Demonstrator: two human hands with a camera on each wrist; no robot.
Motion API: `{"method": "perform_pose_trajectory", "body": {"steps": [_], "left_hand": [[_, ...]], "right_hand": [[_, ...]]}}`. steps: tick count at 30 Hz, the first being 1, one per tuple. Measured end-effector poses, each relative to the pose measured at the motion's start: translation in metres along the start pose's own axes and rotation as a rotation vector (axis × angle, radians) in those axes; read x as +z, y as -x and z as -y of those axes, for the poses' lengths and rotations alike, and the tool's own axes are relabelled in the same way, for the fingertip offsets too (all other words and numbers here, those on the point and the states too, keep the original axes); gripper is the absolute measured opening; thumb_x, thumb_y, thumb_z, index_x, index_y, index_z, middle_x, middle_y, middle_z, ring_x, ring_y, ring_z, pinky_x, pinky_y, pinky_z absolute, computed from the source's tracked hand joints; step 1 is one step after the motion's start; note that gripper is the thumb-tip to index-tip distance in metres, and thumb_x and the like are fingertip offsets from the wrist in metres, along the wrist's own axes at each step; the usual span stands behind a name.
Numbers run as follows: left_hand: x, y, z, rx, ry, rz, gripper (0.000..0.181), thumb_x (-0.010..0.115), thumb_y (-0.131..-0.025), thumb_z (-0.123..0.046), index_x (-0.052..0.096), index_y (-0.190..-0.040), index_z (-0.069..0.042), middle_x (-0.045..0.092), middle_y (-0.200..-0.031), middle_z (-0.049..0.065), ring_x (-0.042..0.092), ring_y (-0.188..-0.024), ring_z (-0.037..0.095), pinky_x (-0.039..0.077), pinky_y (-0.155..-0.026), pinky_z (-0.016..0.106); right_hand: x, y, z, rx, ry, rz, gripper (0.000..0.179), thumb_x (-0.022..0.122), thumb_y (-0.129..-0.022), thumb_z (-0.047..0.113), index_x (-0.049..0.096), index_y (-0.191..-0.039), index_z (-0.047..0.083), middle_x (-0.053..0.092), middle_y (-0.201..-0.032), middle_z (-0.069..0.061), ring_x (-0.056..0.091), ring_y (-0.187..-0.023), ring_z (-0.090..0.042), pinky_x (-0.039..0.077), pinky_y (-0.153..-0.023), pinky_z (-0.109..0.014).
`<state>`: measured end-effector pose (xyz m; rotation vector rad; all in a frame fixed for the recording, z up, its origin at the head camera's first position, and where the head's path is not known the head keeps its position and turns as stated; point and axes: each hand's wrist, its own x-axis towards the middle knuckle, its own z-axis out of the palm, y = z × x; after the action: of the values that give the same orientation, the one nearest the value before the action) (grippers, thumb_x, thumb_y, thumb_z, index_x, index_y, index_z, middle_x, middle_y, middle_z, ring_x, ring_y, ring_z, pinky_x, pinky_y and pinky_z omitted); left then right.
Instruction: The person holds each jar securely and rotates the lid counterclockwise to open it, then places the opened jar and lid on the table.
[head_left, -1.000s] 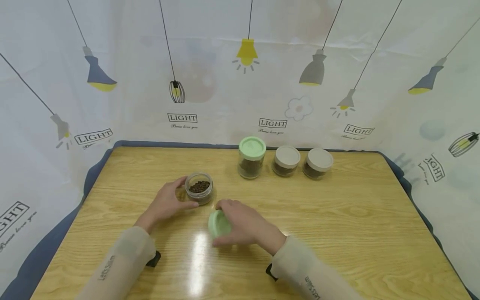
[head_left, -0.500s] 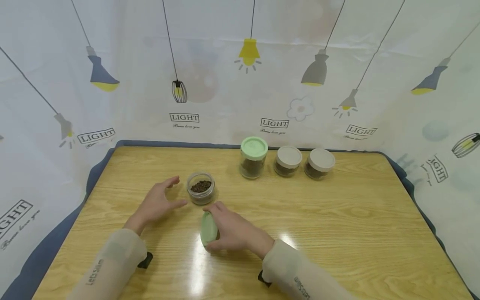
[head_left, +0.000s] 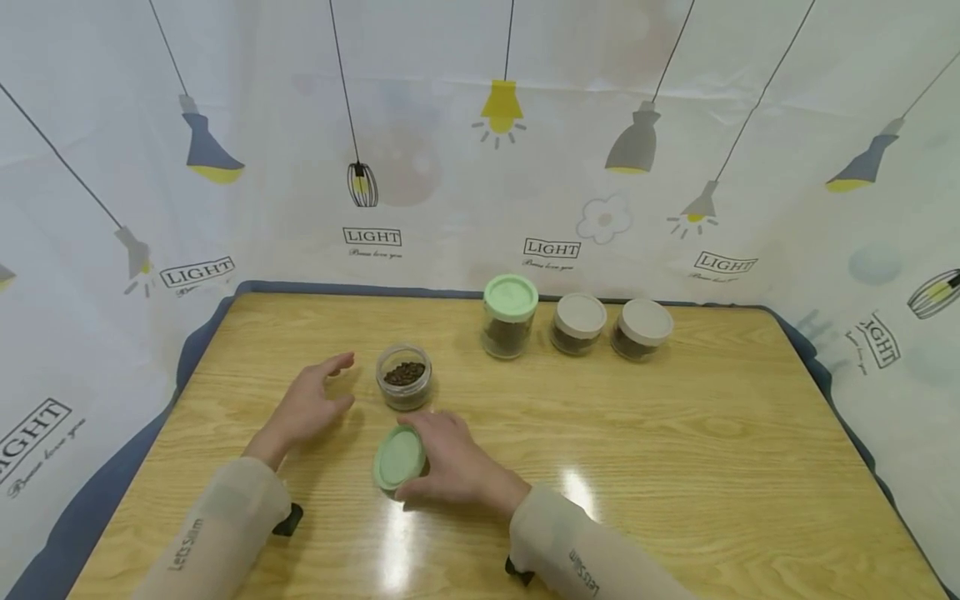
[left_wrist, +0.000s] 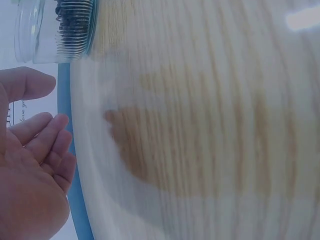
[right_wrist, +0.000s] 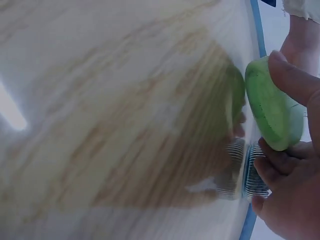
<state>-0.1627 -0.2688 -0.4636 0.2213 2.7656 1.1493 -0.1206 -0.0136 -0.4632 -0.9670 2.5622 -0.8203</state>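
Pale-green lid (head_left: 400,458), qty 1: round, on no jar, held tilted over wood-grain table (head_left: 675,467), wearer's side of uncovered jar; whether lower edge touches tbl., can't tell.

Right hand (head_left: 456,462) (RH): thumb on one edge of lid, fingers on opp. edge, spread abt. lid's width; holds lid only.

Left hand (head_left: 303,404) (LH): fingers loosely bent, thumb well apart, nothing held; L of jar, near, not touching.

Glass jar (head_left: 408,401), qty 1: squat, clear, upright, ribbed lower wall; part-full of dark-brown beans (head_left: 405,373), prob. coffee.

Back row, all capped: tall jar w/ green lid (head_left: 507,333); L short jar (head_left: 573,340) & R short jar (head_left: 633,346), grey lids.

Risks (judged):
1. Lid slip: edge-only pinch, rim prob. smooth; could drop & roll.
2. Jar tip: no hand steadying it, RH fingertips look close (true gap unclear); a bump could spill beans, mouth being uncovered.
3. Dirt: lid's underside, if it meets tbl., could pick up dust.
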Motion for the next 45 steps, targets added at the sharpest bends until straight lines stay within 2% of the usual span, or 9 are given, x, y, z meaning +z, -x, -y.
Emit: {"method": "perform_pose_trajectory", "body": {"steps": [6, 14, 21, 24, 28, 34, 39, 45], "left_hand": [[0.0, 0.001, -0.001, 0.002, 0.011, -0.007, 0.063, 0.06, -0.09, -0.008, 0.036, -0.147, 0.002, 0.043, -0.148, 0.023, 0.038, -0.135, 0.044, 0.027, -0.112, 0.063], [0.0, 0.0, -0.003, 0.019, 0.007, -0.008, 0.062, 0.061, -0.089, -0.007, 0.037, -0.146, 0.004, 0.045, -0.146, 0.025, 0.04, -0.133, 0.046, 0.028, -0.112, 0.062], [0.003, -0.001, -0.004, 0.014, 0.012, 0.006, 0.062, 0.059, -0.091, -0.009, 0.036, -0.147, 0.002, 0.042, -0.149, 0.024, 0.038, -0.134, 0.046, 0.027, -0.112, 0.063], [0.002, -0.002, -0.006, 0.008, 0.0, 0.019, 0.063, 0.059, -0.092, -0.012, 0.034, -0.148, 0.001, 0.04, -0.15, 0.024, 0.037, -0.135, 0.046, 0.028, -0.112, 0.063], [-0.003, -0.003, -0.01, 0.006, -0.029, 0.031, 0.064, 0.059, -0.093, -0.015, 0.032, -0.149, 0.0, 0.039, -0.151, 0.023, 0.038, -0.135, 0.045, 0.03, -0.111, 0.063], [-0.009, -0.006, -0.023, 0.035, -0.077, 0.021, 0.063, 0.059, -0.094, -0.019, 0.034, -0.149, 0.0, 0.041, -0.149, 0.024, 0.042, -0.132, 0.046, 0.034, -0.108, 0.063], [-0.01, -0.01, -0.039, 0.08, -0.113, -0.003, 0.063, 0.06, -0.095, -0.023, 0.036, -0.148, -0.001, 0.043, -0.149, 0.023, 0.045, -0.131, 0.044, 0.036, -0.108, 0.061], [-0.006, -0.012, -0.065, 0.134, -0.102, -0.017, 0.062, 0.062, -0.093, -0.022, 0.038, -0.147, -0.002, 0.045, -0.147, 0.021, 0.046, -0.129, 0.042, 0.037, -0.107, 0.059]], "right_hand": [[0.008, -0.002, -0.002, 0.033, 0.097, -0.024, 0.09, 0.083, -0.071, 0.045, 0.041, -0.143, 0.012, 0.05, -0.143, -0.002, 0.041, -0.136, -0.021, 0.016, -0.12, -0.054], [0.016, 0.0, -0.002, 0.044, 0.202, -0.042, 0.089, 0.082, -0.069, 0.051, 0.042, -0.14, 0.014, 0.049, -0.141, 0.0, 0.038, -0.138, -0.021, 0.018, -0.12, -0.052], [0.013, 0.005, -0.006, 0.041, 0.208, -0.037, 0.1, 0.081, -0.068, 0.055, 0.036, -0.147, 0.014, 0.046, -0.145, -0.001, 0.036, -0.139, -0.021, 0.017, -0.121, -0.051], [0.005, 0.01, -0.01, 0.046, 0.211, -0.037, 0.101, 0.08, -0.069, 0.056, 0.035, -0.149, 0.014, 0.045, -0.146, -0.002, 0.036, -0.14, -0.02, 0.019, -0.121, -0.048], [-0.011, 0.018, -0.016, 0.062, 0.198, -0.028, 0.094, 0.079, -0.074, 0.053, 0.037, -0.148, 0.014, 0.043, -0.149, -0.003, 0.036, -0.14, -0.021, 0.024, -0.119, -0.046], [-0.04, 0.033, -0.03, 0.118, 0.146, -0.019, 0.084, 0.076, -0.079, 0.047, 0.039, -0.147, 0.014, 0.046, -0.146, -0.006, 0.043, -0.136, -0.026, 0.034, -0.114, -0.049], [-0.058, 0.042, -0.045, 0.172, 0.132, -0.04, 0.084, 0.076, -0.081, 0.046, 0.037, -0.147, 0.015, 0.047, -0.146, -0.008, 0.045, -0.135, -0.029, 0.036, -0.111, -0.053], [-0.076, 0.052, -0.056, 0.206, 0.143, -0.071, 0.086, 0.076, -0.081, 0.048, 0.036, -0.149, 0.014, 0.046, -0.147, -0.01, 0.046, -0.133, -0.031, 0.038, -0.108, -0.055]]}}
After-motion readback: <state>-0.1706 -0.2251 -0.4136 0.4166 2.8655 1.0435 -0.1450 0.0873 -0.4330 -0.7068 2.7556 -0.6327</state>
